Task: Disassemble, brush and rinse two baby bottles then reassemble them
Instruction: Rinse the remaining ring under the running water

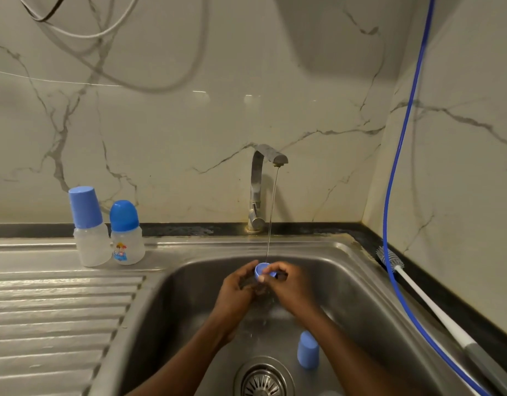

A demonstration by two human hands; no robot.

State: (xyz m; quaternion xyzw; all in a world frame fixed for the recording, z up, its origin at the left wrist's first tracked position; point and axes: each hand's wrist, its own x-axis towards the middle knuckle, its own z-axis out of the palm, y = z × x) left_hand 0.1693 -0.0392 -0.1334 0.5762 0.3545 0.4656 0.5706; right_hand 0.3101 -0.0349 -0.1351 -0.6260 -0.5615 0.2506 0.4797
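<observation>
In the middle of the frame, under the tap's thin stream (270,212), I am gripping a blue bottle ring (263,270) with my left hand (237,292) and right hand (289,284) closed around it; two capped bottles (110,232) are standing at the left on the sink's drainboard (55,310)

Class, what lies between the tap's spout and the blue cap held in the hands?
Only a thin stream of water, falling from the spout to the cap, in the head view.
</observation>
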